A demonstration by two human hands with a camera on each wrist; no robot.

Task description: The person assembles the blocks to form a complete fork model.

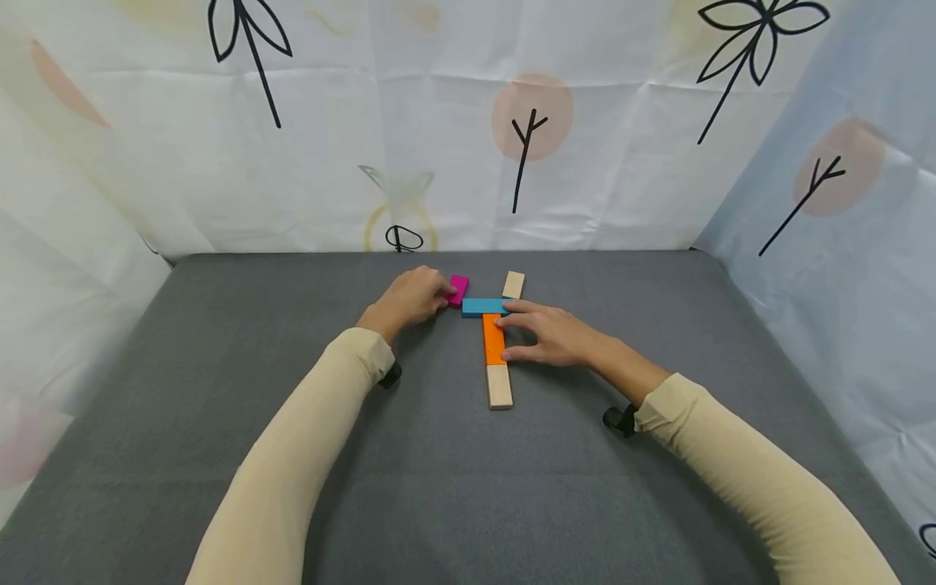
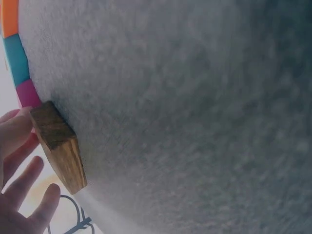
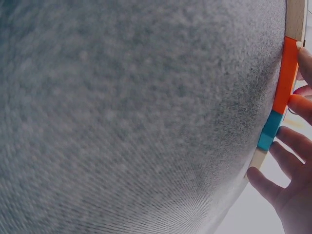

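A row of flat wooden blocks lies on the grey table. My left hand (image 1: 419,294) is at the left end, by a magenta block (image 1: 458,290). In the left wrist view its thumb and a finger hold the end of a dark brown block (image 2: 58,144); the hand hides that block in the head view. My right hand (image 1: 553,333) has spread fingers, touching the blue block (image 1: 483,308) and the side of the orange block (image 1: 493,340). A pale block (image 1: 500,387) adjoins the orange one's near end. Another pale block (image 1: 514,284) sits beyond the blue one.
The grey cloth tabletop (image 1: 468,496) stretches around the blocks. A printed white curtain (image 1: 453,138) hangs along the back edge and both sides. Each wrist carries a dark strap-mounted device (image 1: 620,420).
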